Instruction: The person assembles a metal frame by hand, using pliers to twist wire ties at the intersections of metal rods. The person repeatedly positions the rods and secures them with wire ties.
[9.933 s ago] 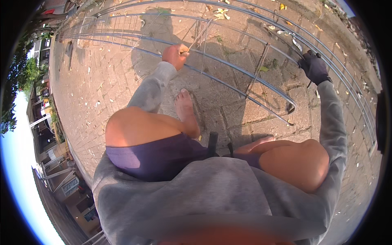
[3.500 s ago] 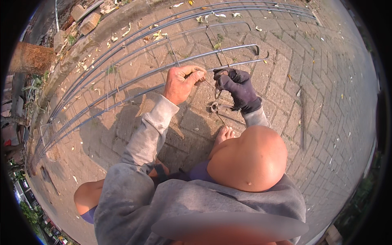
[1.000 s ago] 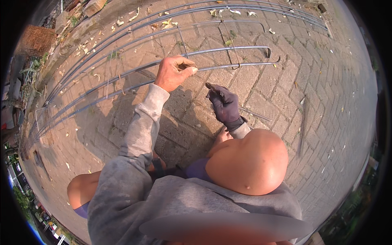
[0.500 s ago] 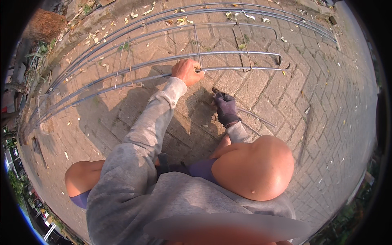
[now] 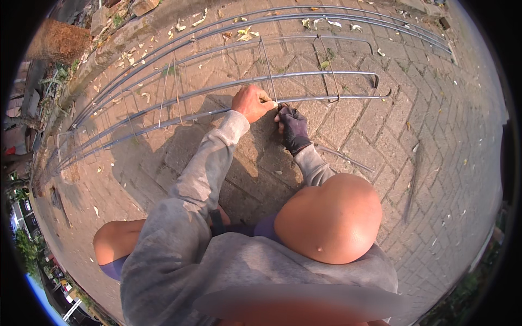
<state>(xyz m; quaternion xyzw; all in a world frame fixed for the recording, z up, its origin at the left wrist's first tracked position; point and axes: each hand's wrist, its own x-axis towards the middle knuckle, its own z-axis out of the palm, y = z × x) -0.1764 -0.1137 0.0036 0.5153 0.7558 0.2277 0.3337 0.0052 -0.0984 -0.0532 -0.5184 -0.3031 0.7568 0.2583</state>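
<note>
A long cage of steel reinforcing bars with thin wire stirrups lies across the paving. My bare left hand [image 5: 252, 103] is closed over the near rebar [image 5: 310, 99], thumb and forefinger pinched where a stirrup [image 5: 267, 68] crosses it. Any small piece between those fingertips is too small to make out. Just right of that crossing, my right hand [image 5: 292, 125], in a dark purple glove, is closed around a small dark tool [image 5: 280, 108]. Its tip comes close to the bar and my left fingertips; the glove hides most of it, so its kind is unclear.
Several loose long bars [image 5: 375, 28] lie beyond the cage. Short rods [image 5: 348, 158] rest on the paving right of my right forearm. A stone curb [image 5: 109, 51] and tree trunk [image 5: 62, 41] border the far left, with dry leaves [image 5: 244, 33] scattered around. My bent knee [image 5: 331, 217] is near.
My right hand has moved up and slightly left, bringing the dark tool to the bar. My left hand has shifted slightly, with its thumb and forefinger now pinched at the stirrup crossing.
</note>
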